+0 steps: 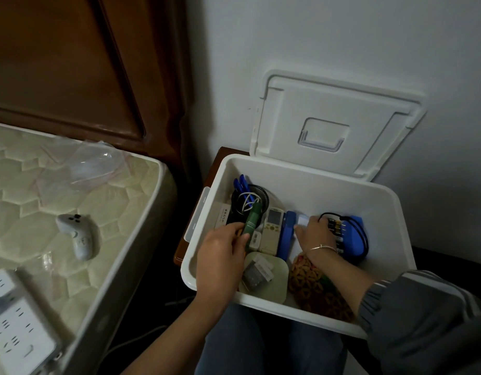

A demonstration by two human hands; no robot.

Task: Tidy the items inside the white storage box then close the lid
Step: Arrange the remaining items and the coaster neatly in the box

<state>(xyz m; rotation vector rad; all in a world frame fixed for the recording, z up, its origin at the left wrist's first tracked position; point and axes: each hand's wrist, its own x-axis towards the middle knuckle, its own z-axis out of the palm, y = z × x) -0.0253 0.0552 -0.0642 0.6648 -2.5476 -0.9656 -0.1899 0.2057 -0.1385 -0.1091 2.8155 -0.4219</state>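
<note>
Inside the white storage box (396, 212), the left hand (220, 255) had its grip curled round a green tube (252, 220), its tip toward the black mesh cup (262, 192). The right hand (313, 235) lay on a small white packet (303, 220); whether its grip pinched it, I could not tell. Standing the tube in the cup looked wise, easing past the white cable (246, 202) there. A remote control (272, 228) and blue stapler (286, 234) crowded between the hands. The lid (328, 109) leaned open against the wall (342, 36).

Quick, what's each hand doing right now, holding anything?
Left hand: holding the green tube.
Right hand: on a small white item; grip cannot be told.
</note>
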